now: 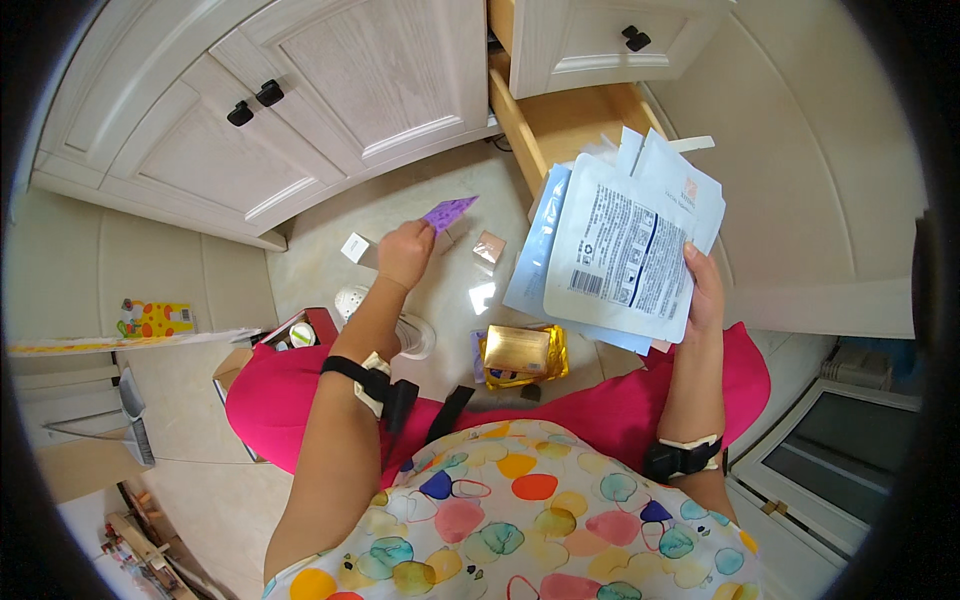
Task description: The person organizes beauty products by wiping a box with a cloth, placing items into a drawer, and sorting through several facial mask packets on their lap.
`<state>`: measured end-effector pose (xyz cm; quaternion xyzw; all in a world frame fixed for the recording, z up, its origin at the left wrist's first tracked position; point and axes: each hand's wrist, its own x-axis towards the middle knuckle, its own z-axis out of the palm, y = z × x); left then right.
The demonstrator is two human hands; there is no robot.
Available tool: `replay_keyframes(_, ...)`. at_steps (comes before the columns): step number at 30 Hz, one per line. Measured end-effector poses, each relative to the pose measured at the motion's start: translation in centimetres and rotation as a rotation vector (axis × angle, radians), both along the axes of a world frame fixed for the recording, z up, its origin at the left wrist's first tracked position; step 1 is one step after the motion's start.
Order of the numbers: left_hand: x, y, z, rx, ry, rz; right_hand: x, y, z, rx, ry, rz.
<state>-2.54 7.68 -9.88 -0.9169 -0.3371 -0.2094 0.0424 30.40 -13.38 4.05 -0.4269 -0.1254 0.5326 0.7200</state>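
Note:
My left hand (405, 255) is closed on one end of a flat purple packet (450, 213), held out over the floor. With my right hand (706, 292) I grip a fanned stack of flat sachets by its right edge. On top lies a white sachet (620, 245) with a printed back, and pale blue sachets (541, 243) show beneath it. The stack hangs in front of an open wooden drawer (592, 112) and hides part of it. Below my left hand, a small pinkish box (489, 248) and a small white box (355, 247) rest on the floor.
A gold box (517, 349) lies on shiny yellow packets (556, 358) between my knees. White footwear (414, 336) stands beside my left forearm. Left of it sits an open box (322, 324) with jars. Cabinet doors (290, 130) rise ahead; a glass-panelled door (840, 450) is at right.

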Motion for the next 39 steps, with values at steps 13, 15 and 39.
replay_keyframes(13, 0.7, -2.8, -5.5, -0.157, 0.115, -0.014, -0.2, 0.2, -0.1, -0.019, -0.013, -0.022)
replay_keyframes(15, 0.7, -3.0, -5.6, -0.176, 0.132, -0.022, 0.0, 0.2, -0.2, -0.015, -0.020, -0.010)
replay_keyframes(39, -0.2, -4.4, -5.2, -0.266, 0.012, 0.001, -0.5, 0.4, 0.2, -0.040, -0.002, -0.082)
